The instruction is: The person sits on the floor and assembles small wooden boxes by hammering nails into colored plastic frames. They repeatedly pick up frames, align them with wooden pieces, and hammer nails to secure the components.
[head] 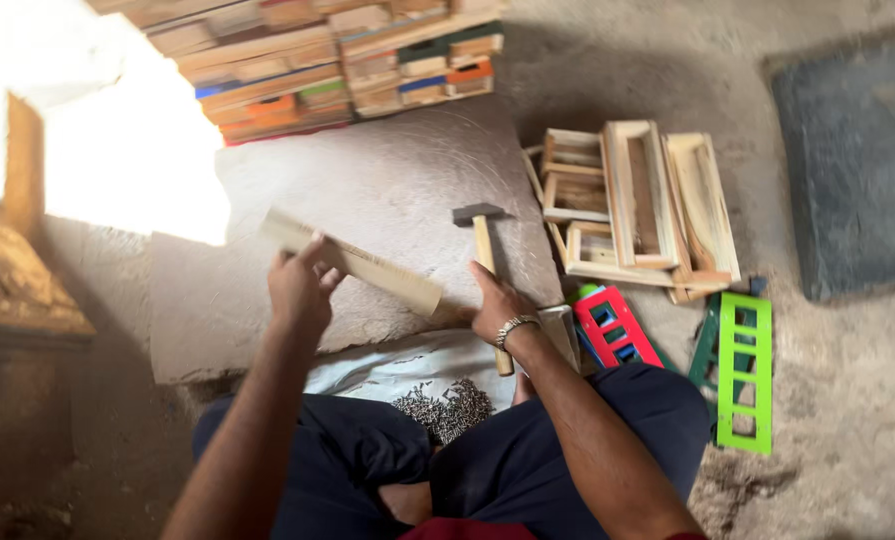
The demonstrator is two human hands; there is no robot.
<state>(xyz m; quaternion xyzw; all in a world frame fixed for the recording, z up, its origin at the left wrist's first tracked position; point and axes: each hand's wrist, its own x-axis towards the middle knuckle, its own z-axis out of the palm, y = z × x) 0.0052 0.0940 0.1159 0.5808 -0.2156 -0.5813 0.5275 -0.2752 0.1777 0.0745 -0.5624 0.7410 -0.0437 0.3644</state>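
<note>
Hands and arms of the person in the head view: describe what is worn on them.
Both forearms are bare, with no sleeves reaching them and no gloves. The right hand has a silver-coloured chain bracelet at the wrist. The left hand shows no bracelet, watch or ring that can be made out. A strip of red cloth shows at the bottom edge, near the right arm.

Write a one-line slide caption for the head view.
Seated person's left hand holds a wooden slat over a stone slab; right hand grips a hammer.

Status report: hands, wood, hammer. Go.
Left hand grips wooden slat. Right hand on hammer handle. Stone slab bare beneath; nail pile by lap.
</note>
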